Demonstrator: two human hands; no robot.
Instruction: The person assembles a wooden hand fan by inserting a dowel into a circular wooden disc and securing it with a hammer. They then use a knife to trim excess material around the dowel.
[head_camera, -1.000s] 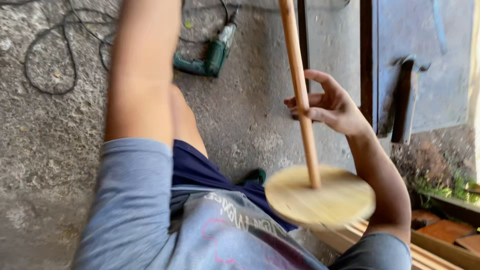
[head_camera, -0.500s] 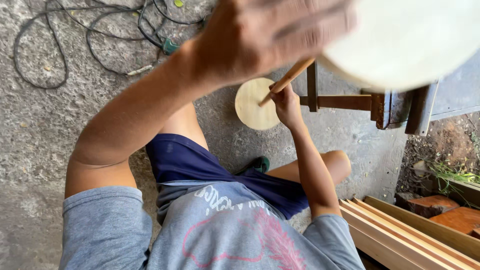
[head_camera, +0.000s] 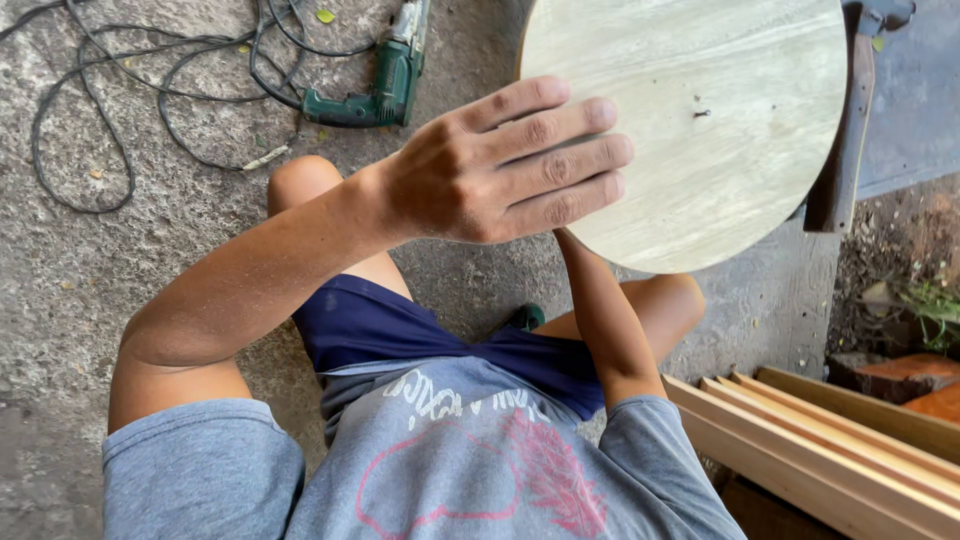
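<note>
Rough woodworking spot, likely outdoor workshop. Bare concrete floor (head_camera: 120, 300). Green power drill (head_camera: 375, 85) with tangled black cord (head_camera: 120, 80) on ground. Round wooden disc (head_camera: 700, 120) in work. Sawn wooden slats (head_camera: 830, 450) stacked at right, beside dirt and weeds.

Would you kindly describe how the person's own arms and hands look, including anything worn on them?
Both arms are bare from the short grey sleeves of a T-shirt down. The left hand is bare: no glove, ring or watch shows, and a fine pale dust lies on the forearm. The right hand is hidden behind the round wooden disc, so only its bare forearm shows.
</note>
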